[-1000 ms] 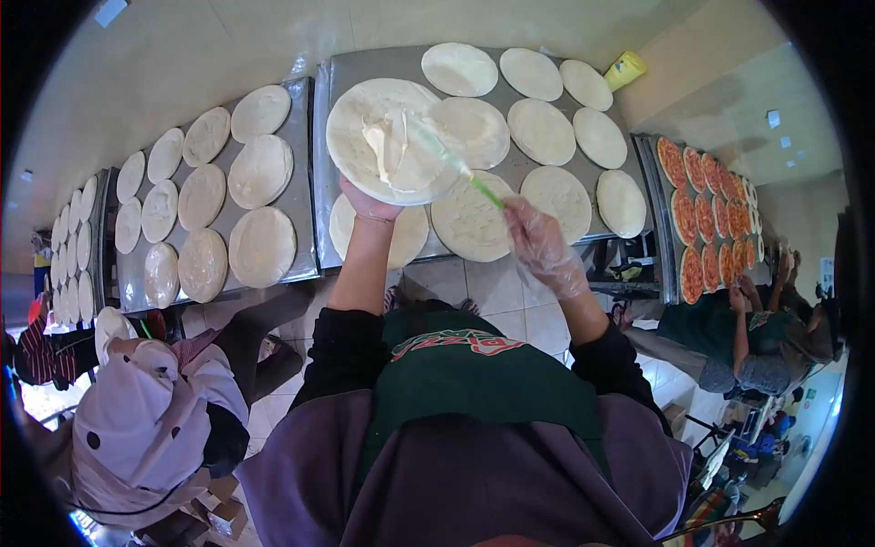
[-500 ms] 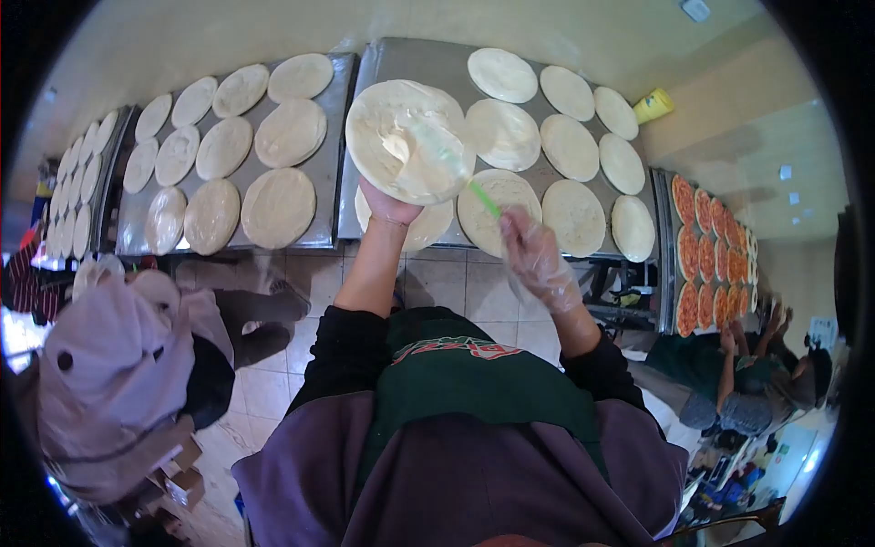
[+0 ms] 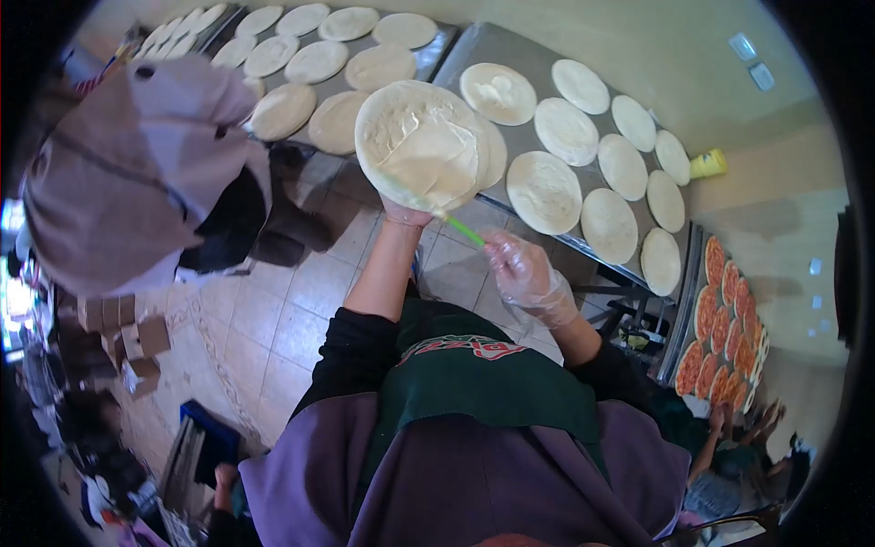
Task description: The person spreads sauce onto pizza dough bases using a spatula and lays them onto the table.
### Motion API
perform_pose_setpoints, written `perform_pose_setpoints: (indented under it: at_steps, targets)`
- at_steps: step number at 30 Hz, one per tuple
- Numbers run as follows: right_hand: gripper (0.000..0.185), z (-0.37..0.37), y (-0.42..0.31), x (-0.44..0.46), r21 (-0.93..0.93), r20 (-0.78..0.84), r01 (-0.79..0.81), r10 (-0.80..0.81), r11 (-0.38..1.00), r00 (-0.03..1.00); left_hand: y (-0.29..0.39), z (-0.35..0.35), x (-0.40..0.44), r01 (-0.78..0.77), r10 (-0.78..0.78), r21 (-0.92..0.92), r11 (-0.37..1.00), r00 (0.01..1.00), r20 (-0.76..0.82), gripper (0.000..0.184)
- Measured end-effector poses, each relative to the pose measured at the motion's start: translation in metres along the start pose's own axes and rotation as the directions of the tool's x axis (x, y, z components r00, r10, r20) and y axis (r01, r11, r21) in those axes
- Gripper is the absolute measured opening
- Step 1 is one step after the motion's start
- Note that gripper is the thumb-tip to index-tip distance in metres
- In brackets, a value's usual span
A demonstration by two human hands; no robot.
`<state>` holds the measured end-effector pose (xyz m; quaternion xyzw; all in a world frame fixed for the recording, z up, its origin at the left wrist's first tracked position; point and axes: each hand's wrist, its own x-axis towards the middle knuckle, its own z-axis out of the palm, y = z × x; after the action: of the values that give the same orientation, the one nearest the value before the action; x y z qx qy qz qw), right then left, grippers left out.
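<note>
My left hand (image 3: 406,215) holds up a round pizza base (image 3: 424,137) from underneath, the palm and fingers mostly hidden below it. A pale creamy spread covers the middle of its top in uneven streaks. My right hand (image 3: 527,275), in a clear plastic glove, is closed round the green handle of a spatula (image 3: 463,231). Its pale blade, blurred by motion, lies over the near edge of the base. Behind the raised base, another base (image 3: 493,157) partly shows. On the metal table (image 3: 492,41) beyond, one base (image 3: 499,93) carries a white dollop.
A second table to the left holds more plain bases (image 3: 316,62). Sauced pizzas (image 3: 720,319) cover a table at right, with other people's hands near them. A person in a light coat (image 3: 137,173) stands close on my left. A yellow container (image 3: 708,164) is by the wall.
My view has turned, and the person at left appears nearer. The spatula has moved from the base's right side to its near edge. The spread now reaches over more of the base.
</note>
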<state>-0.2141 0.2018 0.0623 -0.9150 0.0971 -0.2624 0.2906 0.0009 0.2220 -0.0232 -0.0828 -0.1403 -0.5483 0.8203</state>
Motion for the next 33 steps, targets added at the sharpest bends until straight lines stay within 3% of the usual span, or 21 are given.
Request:
perform_pose_setpoints:
  at_steps: [2,3,6,7,8,10,12,13,15,17,20,22,25,26,27,28,29,31,33]
  targets:
    - [0.023,-0.004,-0.013,0.001,-0.046,0.019,-0.270,0.271,0.962,0.962,0.009,0.024,-0.027,-0.079,0.078,-0.004,0.997,0.991,-0.106,0.065]
    - [0.013,0.003,-0.009,0.004,-0.022,-0.107,-0.203,0.199,0.979,0.974,0.013,0.037,-0.037,-0.128,0.123,-0.017,0.992,0.973,-0.196,0.065]
    - [0.012,0.023,-0.012,0.012,-0.028,-0.131,-0.170,0.164,0.985,0.978,0.032,0.059,-0.074,-0.225,0.260,0.153,0.962,0.927,-0.270,0.064]
    - [0.020,0.032,-0.015,0.007,-0.080,-0.013,-0.213,0.212,0.974,0.977,0.039,0.058,-0.086,-0.254,0.291,0.162,0.953,0.918,-0.268,0.064]
    - [0.020,0.044,-0.020,0.001,-0.069,0.014,-0.193,0.195,0.979,0.981,0.045,0.055,-0.099,-0.257,0.264,0.061,0.965,0.937,-0.231,0.065]
    - [0.022,0.069,-0.033,-0.011,-0.017,0.030,0.115,-0.115,0.993,0.993,0.063,0.057,-0.119,-0.284,0.276,-0.027,0.958,0.947,-0.166,0.067]
    - [0.026,0.083,-0.056,-0.015,0.062,0.142,0.157,-0.164,0.986,0.976,0.080,0.065,-0.138,-0.318,0.337,0.121,0.941,0.916,-0.216,0.070]
    - [0.026,0.085,-0.075,-0.010,0.058,0.260,0.153,-0.163,0.987,0.952,0.088,0.066,-0.148,-0.362,0.383,0.156,0.919,0.912,-0.145,0.074]
    - [0.025,0.084,-0.106,-0.003,0.074,0.404,0.135,-0.154,0.988,0.902,0.094,0.080,-0.181,-0.400,0.431,0.189,0.897,0.887,-0.166,0.073]
    - [0.018,0.105,-0.123,0.016,0.162,0.174,0.206,-0.233,0.965,0.957,0.119,0.085,-0.206,-0.431,0.466,0.223,0.875,0.874,-0.137,0.072]
    - [0.016,0.137,-0.142,0.044,0.055,0.182,0.171,-0.179,0.984,0.967,0.161,0.098,-0.253,-0.466,0.487,0.144,0.873,0.847,-0.210,0.070]
    - [0.019,0.174,-0.164,0.044,0.106,0.169,0.170,-0.187,0.980,0.968,0.186,0.113,-0.289,-0.495,0.495,0.056,0.867,0.842,-0.215,0.065]
    - [0.022,0.233,-0.205,0.036,0.091,0.293,0.272,-0.286,0.958,0.912,0.235,0.124,-0.338,-0.534,0.543,0.098,0.840,0.829,-0.132,0.064]
    - [0.022,0.249,-0.225,0.035,0.237,0.328,0.339,-0.403,0.911,0.854,0.249,0.126,-0.354,-0.557,0.566,0.103,0.824,0.815,-0.127,0.064]
    - [0.022,0.264,-0.243,0.037,0.379,0.341,0.389,-0.518,0.839,0.784,0.262,0.128,-0.370,-0.632,0.673,0.301,0.714,0.738,-0.047,0.064]
    - [0.022,0.277,-0.262,0.042,0.394,0.345,0.401,-0.537,0.827,0.769,0.277,0.131,-0.386,-0.678,0.751,0.478,0.559,0.658,0.053,0.063]
    - [0.022,0.283,-0.282,0.045,0.441,0.358,0.391,-0.558,0.808,0.749,0.289,0.138,-0.404,-0.671,0.762,0.376,0.639,0.621,-0.186,0.066]
    - [0.023,0.309,-0.315,0.056,0.496,0.370,0.402,-0.606,0.769,0.704,0.317,0.158,-0.438,-0.699,0.783,0.361,0.617,0.592,-0.192,0.066]
    - [0.015,0.337,-0.339,0.074,0.406,0.335,0.341,-0.485,0.848,0.808,0.344,0.177,-0.472,-0.726,0.802,0.345,0.595,0.563,-0.199,0.066]
